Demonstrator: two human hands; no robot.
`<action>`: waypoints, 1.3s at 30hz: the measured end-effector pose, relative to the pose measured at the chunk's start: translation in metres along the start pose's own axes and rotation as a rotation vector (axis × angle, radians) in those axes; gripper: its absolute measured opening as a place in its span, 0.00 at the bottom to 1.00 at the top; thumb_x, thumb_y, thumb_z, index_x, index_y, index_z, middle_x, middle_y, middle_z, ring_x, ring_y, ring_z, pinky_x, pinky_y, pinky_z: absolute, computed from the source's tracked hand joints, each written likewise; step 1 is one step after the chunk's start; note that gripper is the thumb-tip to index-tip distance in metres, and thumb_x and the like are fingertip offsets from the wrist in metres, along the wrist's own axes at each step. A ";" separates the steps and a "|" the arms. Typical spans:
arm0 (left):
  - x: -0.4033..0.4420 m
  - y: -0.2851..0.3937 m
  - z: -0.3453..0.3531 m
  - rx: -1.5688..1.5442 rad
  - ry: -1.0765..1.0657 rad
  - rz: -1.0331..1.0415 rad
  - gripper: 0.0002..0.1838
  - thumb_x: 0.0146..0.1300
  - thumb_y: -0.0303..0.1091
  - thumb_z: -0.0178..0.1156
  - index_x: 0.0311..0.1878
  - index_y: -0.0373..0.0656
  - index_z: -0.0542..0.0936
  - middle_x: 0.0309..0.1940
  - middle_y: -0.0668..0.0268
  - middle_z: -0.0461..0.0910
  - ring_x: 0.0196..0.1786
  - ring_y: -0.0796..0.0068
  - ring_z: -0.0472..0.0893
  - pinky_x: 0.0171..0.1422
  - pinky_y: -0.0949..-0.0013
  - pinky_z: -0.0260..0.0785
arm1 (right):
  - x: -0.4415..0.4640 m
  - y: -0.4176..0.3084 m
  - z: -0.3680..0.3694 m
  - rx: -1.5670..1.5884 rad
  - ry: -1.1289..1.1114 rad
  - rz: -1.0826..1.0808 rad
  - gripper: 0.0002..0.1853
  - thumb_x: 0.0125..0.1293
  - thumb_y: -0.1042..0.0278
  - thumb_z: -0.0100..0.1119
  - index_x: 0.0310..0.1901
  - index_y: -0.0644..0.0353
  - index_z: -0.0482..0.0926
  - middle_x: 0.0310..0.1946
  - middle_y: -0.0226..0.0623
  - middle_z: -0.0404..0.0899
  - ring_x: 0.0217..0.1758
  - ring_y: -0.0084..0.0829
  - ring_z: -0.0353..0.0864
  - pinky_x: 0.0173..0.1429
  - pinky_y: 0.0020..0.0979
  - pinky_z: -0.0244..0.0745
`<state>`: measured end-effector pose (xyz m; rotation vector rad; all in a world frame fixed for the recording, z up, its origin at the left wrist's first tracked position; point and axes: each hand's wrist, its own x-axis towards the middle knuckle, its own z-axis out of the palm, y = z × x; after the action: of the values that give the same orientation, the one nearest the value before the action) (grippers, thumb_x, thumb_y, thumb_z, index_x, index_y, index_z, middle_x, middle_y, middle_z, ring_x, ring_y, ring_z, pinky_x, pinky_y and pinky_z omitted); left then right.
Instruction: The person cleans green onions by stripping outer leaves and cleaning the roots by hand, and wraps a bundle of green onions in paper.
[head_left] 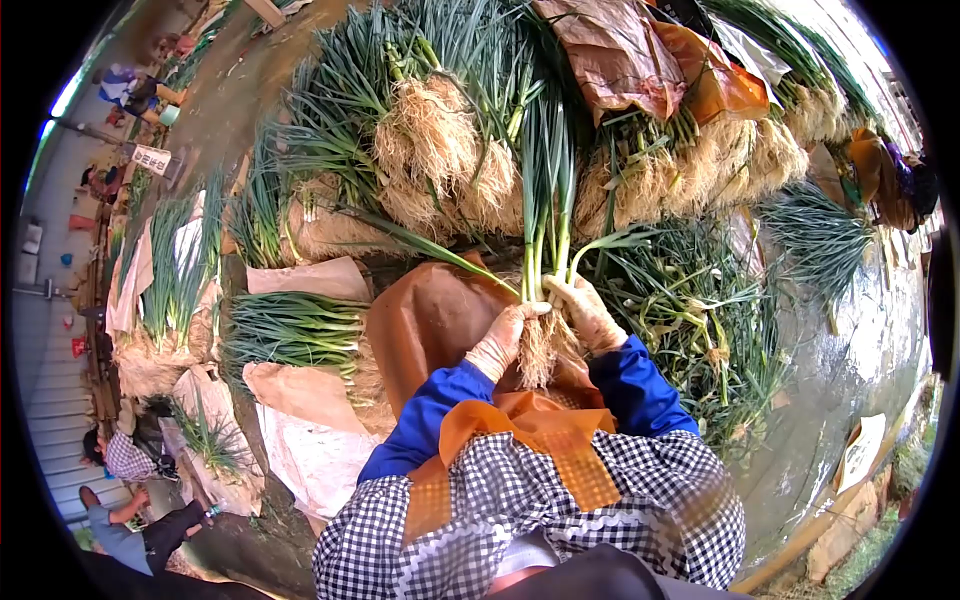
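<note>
Here, grips a bunch of green onions point(544, 240) with both hands, just above its roots point(537, 355). Curls the left hand point(503, 338) in from one side, fingers almost fully closed, thumb laid against the pale stem bases. Closes the right hand point(590, 318) around the same bunch from the other side, a little higher on the stems, with hardly any gap between thumb and fingers. Cannot tell how tightly. Points the green leaves away beyond the fingertips and lets the roots hang below the fingers, toward the body. Lets one leaf slant out left of the fingers and another bend out to the right.

Wears blue sleeves point(425, 415) just behind the hands and a checked top point(465, 500) nearer the body. Has a brown sheet point(425, 315) spread beneath and to the left of the fingers.

Faces a heap of green onions point(430, 130) beyond the fingertips, roots turned toward the hands. Has more rooted bundles point(690, 165) beyond and right of the fingers, partly under a crumpled cover point(610, 55). Has loose leaves point(690, 325) strewn near the right hand, with wet ground point(840, 380) farther right.

Has a sideways bundle point(290, 330) left of the fingers, between pale wrappings point(305, 278). Well apart, behind and left of the fingers, has a co-worker in a checked shirt point(128, 458) in view.
</note>
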<state>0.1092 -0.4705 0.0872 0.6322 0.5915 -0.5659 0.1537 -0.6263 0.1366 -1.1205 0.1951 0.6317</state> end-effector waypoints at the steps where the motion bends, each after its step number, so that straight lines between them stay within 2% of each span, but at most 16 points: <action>1: 0.002 0.001 -0.005 0.017 0.050 0.049 0.13 0.57 0.27 0.57 0.46 0.36 0.77 0.39 0.60 0.81 0.39 0.69 0.81 0.48 0.71 0.75 | -0.005 -0.006 -0.001 -0.037 0.028 0.017 0.10 0.63 0.66 0.58 0.42 0.60 0.75 0.31 0.28 0.76 0.33 0.20 0.73 0.37 0.20 0.69; 5: -0.038 0.029 0.017 -0.192 -0.264 -0.032 0.28 0.60 0.29 0.52 0.64 0.32 0.62 0.59 0.50 0.69 0.58 0.56 0.73 0.59 0.49 0.69 | -0.015 -0.003 -0.051 0.055 0.303 -0.026 0.08 0.63 0.63 0.58 0.39 0.58 0.76 0.26 0.26 0.73 0.27 0.20 0.72 0.32 0.21 0.67; 7: -0.074 0.050 0.035 -0.219 -0.430 -0.052 0.28 0.61 0.33 0.54 0.64 0.35 0.63 0.61 0.51 0.67 0.59 0.54 0.73 0.63 0.51 0.65 | -0.026 -0.013 -0.075 -0.099 0.337 -0.160 0.10 0.65 0.59 0.56 0.37 0.57 0.76 0.23 0.23 0.70 0.23 0.17 0.66 0.28 0.20 0.63; 12: -0.045 0.013 0.043 -0.167 -0.137 -0.237 0.17 0.62 0.33 0.56 0.53 0.40 0.73 0.56 0.55 0.73 0.52 0.61 0.77 0.56 0.61 0.71 | -0.013 0.014 -0.043 -0.393 0.319 -0.115 0.12 0.67 0.57 0.53 0.43 0.57 0.75 0.27 0.26 0.73 0.29 0.16 0.68 0.32 0.22 0.67; 13: 0.020 -0.020 -0.041 -0.190 -0.420 -0.210 0.17 0.62 0.30 0.55 0.54 0.38 0.73 0.48 0.58 0.77 0.49 0.67 0.78 0.54 0.65 0.72 | 0.001 0.037 -0.042 -0.499 0.310 -0.233 0.12 0.66 0.61 0.53 0.45 0.60 0.74 0.32 0.34 0.77 0.32 0.29 0.75 0.38 0.31 0.72; 15: -0.024 -0.016 0.028 -0.218 -0.126 -0.082 0.19 0.62 0.28 0.55 0.57 0.41 0.72 0.40 0.64 0.80 0.36 0.70 0.79 0.46 0.68 0.75 | -0.010 0.028 -0.011 -1.021 0.337 -0.653 0.14 0.65 0.62 0.52 0.46 0.61 0.75 0.37 0.44 0.78 0.41 0.45 0.77 0.48 0.40 0.72; 17: -0.018 -0.023 0.020 -0.177 -0.080 -0.093 0.13 0.61 0.27 0.56 0.49 0.40 0.74 0.35 0.64 0.79 0.36 0.70 0.80 0.43 0.68 0.77 | -0.008 0.043 -0.017 -1.205 0.241 -0.595 0.16 0.64 0.60 0.50 0.47 0.61 0.76 0.45 0.51 0.76 0.49 0.51 0.73 0.54 0.43 0.69; 19: -0.014 -0.024 0.014 -0.051 -0.017 0.006 0.11 0.60 0.26 0.55 0.47 0.39 0.74 0.34 0.63 0.79 0.36 0.67 0.80 0.43 0.65 0.77 | -0.007 0.035 -0.025 -1.070 -0.018 -0.563 0.19 0.66 0.56 0.47 0.49 0.62 0.76 0.45 0.50 0.78 0.48 0.43 0.78 0.52 0.39 0.71; 22: -0.010 -0.025 0.012 -0.013 -0.021 -0.034 0.13 0.57 0.23 0.57 0.47 0.35 0.75 0.32 0.63 0.79 0.32 0.70 0.79 0.39 0.69 0.75 | -0.005 0.021 -0.042 -0.327 0.061 0.025 0.21 0.68 0.51 0.48 0.50 0.60 0.76 0.43 0.34 0.78 0.40 0.23 0.77 0.49 0.26 0.71; 25: -0.015 -0.021 0.016 0.055 -0.034 -0.028 0.15 0.57 0.27 0.56 0.48 0.32 0.76 0.33 0.61 0.79 0.31 0.68 0.80 0.39 0.66 0.77 | 0.003 0.007 -0.043 -0.003 0.129 -0.062 0.18 0.68 0.56 0.50 0.54 0.58 0.73 0.44 0.30 0.77 0.42 0.22 0.76 0.50 0.24 0.70; 26: -0.014 -0.021 0.014 0.058 -0.026 -0.052 0.13 0.58 0.27 0.57 0.46 0.34 0.77 0.32 0.63 0.79 0.32 0.69 0.80 0.39 0.67 0.76 | 0.011 0.006 -0.034 -0.055 0.124 -0.190 0.17 0.67 0.61 0.51 0.54 0.60 0.73 0.46 0.32 0.76 0.45 0.26 0.77 0.54 0.28 0.69; 27: -0.013 -0.024 0.014 0.053 -0.020 -0.052 0.13 0.58 0.27 0.57 0.46 0.34 0.77 0.32 0.63 0.79 0.32 0.69 0.80 0.39 0.67 0.76 | 0.018 0.003 -0.027 -0.512 0.140 -0.720 0.18 0.64 0.67 0.54 0.54 0.62 0.73 0.49 0.39 0.76 0.48 0.34 0.77 0.58 0.32 0.68; 29: -0.012 -0.026 0.019 -0.029 -0.024 0.022 0.10 0.59 0.29 0.59 0.43 0.38 0.77 0.31 0.64 0.79 0.31 0.71 0.79 0.37 0.68 0.76 | 0.016 -0.013 -0.005 -0.967 0.163 -0.947 0.18 0.60 0.70 0.57 0.52 0.63 0.74 0.52 0.45 0.74 0.51 0.42 0.76 0.59 0.36 0.68; 31: -0.011 -0.025 0.018 -0.002 -0.003 0.015 0.09 0.59 0.31 0.61 0.41 0.40 0.77 0.29 0.66 0.78 0.29 0.72 0.79 0.35 0.69 0.75 | 0.021 -0.026 0.006 -1.123 0.276 -0.887 0.16 0.59 0.64 0.61 0.48 0.58 0.77 0.50 0.42 0.76 0.48 0.42 0.78 0.50 0.36 0.75; 34: -0.013 -0.023 0.025 0.006 0.082 -0.028 0.07 0.59 0.31 0.61 0.40 0.42 0.78 0.25 0.68 0.78 0.25 0.74 0.77 0.29 0.71 0.73 | 0.057 -0.010 -0.022 -1.292 0.556 -0.325 0.25 0.55 0.40 0.60 0.39 0.57 0.77 0.36 0.40 0.81 0.38 0.41 0.82 0.42 0.36 0.76; 39: -0.006 -0.030 0.020 0.037 0.126 0.038 0.07 0.59 0.32 0.60 0.38 0.41 0.78 0.24 0.67 0.78 0.25 0.73 0.78 0.29 0.71 0.73 | 0.058 0.006 -0.018 -1.451 0.498 -0.340 0.21 0.61 0.44 0.54 0.26 0.54 0.78 0.22 0.44 0.79 0.31 0.44 0.80 0.36 0.39 0.75</action>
<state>0.0919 -0.5023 0.0928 0.7159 0.6873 -0.5046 0.2006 -0.6185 0.0980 -2.6409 -0.0792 0.0778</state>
